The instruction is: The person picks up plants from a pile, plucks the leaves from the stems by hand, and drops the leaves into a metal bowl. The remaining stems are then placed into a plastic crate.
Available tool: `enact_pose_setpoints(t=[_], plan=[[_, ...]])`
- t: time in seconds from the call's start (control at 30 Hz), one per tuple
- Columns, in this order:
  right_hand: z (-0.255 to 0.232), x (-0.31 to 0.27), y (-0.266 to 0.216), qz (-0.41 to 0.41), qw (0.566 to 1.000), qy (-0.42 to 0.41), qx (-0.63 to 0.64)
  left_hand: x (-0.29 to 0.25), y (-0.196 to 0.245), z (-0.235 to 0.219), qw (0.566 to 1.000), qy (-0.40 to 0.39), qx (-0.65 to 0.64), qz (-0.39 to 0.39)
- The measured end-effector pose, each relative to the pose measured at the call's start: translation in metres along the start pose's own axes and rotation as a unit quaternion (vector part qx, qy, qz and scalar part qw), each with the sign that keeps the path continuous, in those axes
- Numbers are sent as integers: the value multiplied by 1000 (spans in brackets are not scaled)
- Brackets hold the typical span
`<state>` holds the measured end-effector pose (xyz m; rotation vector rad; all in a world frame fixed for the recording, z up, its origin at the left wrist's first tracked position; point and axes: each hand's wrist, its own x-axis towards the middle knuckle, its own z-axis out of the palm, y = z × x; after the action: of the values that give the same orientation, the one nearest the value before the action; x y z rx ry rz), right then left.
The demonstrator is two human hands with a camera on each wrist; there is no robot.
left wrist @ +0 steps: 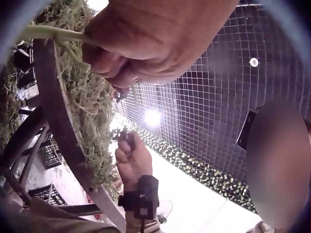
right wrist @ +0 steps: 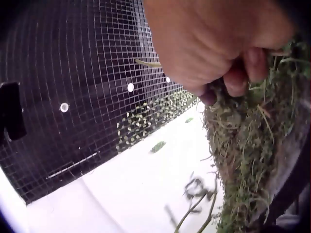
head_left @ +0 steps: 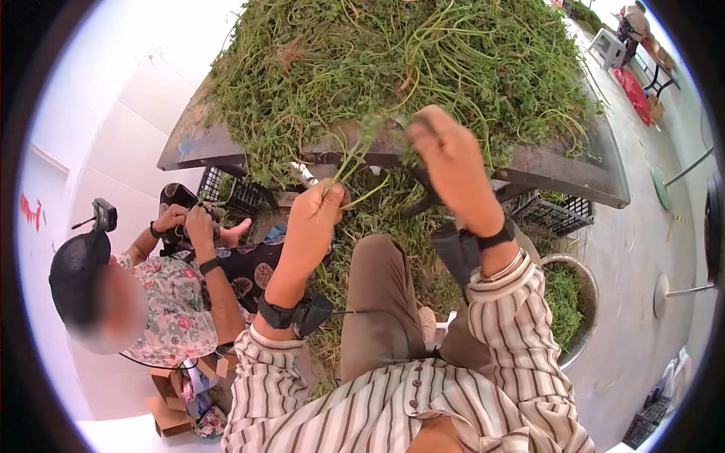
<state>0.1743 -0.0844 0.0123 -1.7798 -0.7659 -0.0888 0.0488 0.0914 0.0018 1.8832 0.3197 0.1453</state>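
Note:
My left hand (head_left: 313,215) grips a few long green stems (head_left: 350,167) in front of the table edge. Their upper ends fan out beyond the thumb, and one pale stem (left wrist: 53,34) sticks out sideways from the fist in the left wrist view. My right hand (head_left: 451,162), blurred in the head view, is raised near the table edge with fingers curled round a bit of leafy sprig (head_left: 410,155). In the right wrist view a pale stem end (right wrist: 148,63) pokes out behind this hand. Both hands are close to a big heap of leafy greens (head_left: 393,68).
The heap covers most of a dark table (head_left: 563,170). Black crates (head_left: 555,215) stand under it, and stems litter the floor. A round tub (head_left: 591,294) of greens is by my right knee. To my left sits another person (head_left: 170,302), both hands working.

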Motion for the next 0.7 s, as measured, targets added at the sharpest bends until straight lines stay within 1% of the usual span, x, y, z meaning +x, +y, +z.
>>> enact_pose_setpoints(t=[0.03,0.07,0.1,0.13,0.2,0.37,0.43,0.47,0.5,0.53,0.6,0.63,0.67,0.7], plan=[[8,-3,-3,3,1000,2,0,0,-1,3,1000,-3,12,15],[17,-5,-4,-99,995,12,1,-1,-2,6,1000,-7,13,16],[22,-8,-5,-200,979,22,2,-2,-3,9,998,-2,54,38],[22,-11,-6,-199,980,24,2,-4,-3,11,994,4,95,60],[20,-16,-9,-177,977,-71,-95,-7,2,16,993,3,104,58],[20,-24,-1,-199,967,-86,-132,-20,10,22,991,-6,115,72],[19,-26,-3,-195,968,-55,-145,-26,14,24,996,23,47,70],[20,-24,5,-193,969,-53,-146,-29,17,24,996,20,47,69],[21,-16,20,-238,960,35,-146,-32,22,22,991,24,92,91],[16,-6,32,-282,940,123,-147,-33,27,22,984,28,136,113],[-33,10,47,-145,945,235,-176,-52,28,15,985,71,108,115],[-41,9,37,-144,942,240,-185,-57,20,6,986,82,98,109],[-53,6,25,-68,964,241,-88,-59,16,7,982,132,83,107],[-65,-1,18,13,969,245,7,-62,18,4,978,146,126,84]])
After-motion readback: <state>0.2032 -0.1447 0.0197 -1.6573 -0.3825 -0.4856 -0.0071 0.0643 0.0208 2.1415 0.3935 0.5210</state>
